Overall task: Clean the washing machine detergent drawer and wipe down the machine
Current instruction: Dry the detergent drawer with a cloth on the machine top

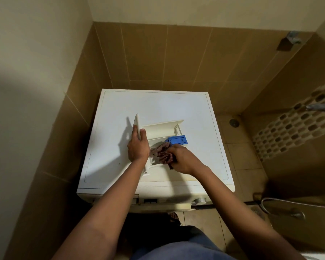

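Your L hand (138, 146), centre-left of frame, grips the detergent drawer (161, 128) by its front panel (137, 124): thumb on the drawer side, fingers wrapped round the outer face. Your R hand (184, 159), just right of it, is curled round a bunched reddish cloth (162, 152) and presses it into the drawer's near compartment.

L to R:
- Far left: plain wall (36, 72), light, w/ a shadow across it.
- Centre: washing machine (158, 104), white top. The drawer is out of the machine and sits on that top, mid-frame. Its front panel stands at the left end and the body runs off to the right. Can't tell if the body lies flat or is tipped.
- The cloth sits between your two hands, inside the drawer, touching both the drawer wall and your R fingers.
- Blue insert (177, 140) at the drawer's right end, just above your R knuckles.
- Behind the machine, top centre: brown tiled wall (148, 57).
- Lower centre, machine front edge: silver dial (200, 201), right of your forearms.
- Right of the machine: floor drain (234, 122) in the corner.
- Upper right: metal fixture (291, 39) on the wall.
- Right edge: mosaic strip (293, 128) w/ a tap (320, 107) above it.
- Lower right: metal hose (281, 200).
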Motion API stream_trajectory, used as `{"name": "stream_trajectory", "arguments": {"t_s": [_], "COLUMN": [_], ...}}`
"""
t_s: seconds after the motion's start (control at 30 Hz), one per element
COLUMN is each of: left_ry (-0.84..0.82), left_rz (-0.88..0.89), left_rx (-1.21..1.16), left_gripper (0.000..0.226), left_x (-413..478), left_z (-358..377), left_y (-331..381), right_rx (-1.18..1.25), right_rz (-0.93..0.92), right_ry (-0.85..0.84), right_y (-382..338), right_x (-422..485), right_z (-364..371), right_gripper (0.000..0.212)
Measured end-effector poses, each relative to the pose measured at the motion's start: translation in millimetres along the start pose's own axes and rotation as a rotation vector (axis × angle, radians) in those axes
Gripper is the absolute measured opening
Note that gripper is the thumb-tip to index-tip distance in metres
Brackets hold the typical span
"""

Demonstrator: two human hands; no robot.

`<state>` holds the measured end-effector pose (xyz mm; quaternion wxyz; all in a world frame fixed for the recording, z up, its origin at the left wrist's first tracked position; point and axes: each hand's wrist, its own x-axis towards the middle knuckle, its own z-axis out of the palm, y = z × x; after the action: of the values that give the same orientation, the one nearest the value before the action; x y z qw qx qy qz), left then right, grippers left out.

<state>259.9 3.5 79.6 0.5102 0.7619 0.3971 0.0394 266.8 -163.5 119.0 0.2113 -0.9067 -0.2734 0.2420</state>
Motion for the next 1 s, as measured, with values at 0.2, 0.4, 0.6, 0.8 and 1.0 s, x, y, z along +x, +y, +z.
{"name": "stream_trajectory", "arguments": {"t_s": [0.2, 0.4, 0.6, 0.8, 1.0], "left_ry": [0.015, 0.024, 0.021, 0.020, 0.029], "left_rz": [0.015, 0.013, 0.026, 0.027, 0.022], "left_rx": [0.011, 0.015, 0.041, 0.033, -0.008], "left_gripper": [0.051, 0.051, 0.051, 0.050, 0.050], "left_x": [0, -1, -4, -4, -6], "left_z": [1, 1, -2, -2, -1], "left_y": [1, 0, 3, 3, 5], "right_rx": [-0.248, -0.093, -0.289, -0.272, -0.116], "right_rz": [-0.142, -0.213, -0.238, -0.109, -0.047], "right_ry": [-0.249, 0.129, 0.343, 0.348, 0.409], "right_y": [-19, -15, 7, 56, 68], "right_x": [1, -2, -4, -15, -21], "right_z": [40, 48, 45, 25, 26], "right_gripper": [0.078, 0.061, 0.028, 0.021, 0.023]}}
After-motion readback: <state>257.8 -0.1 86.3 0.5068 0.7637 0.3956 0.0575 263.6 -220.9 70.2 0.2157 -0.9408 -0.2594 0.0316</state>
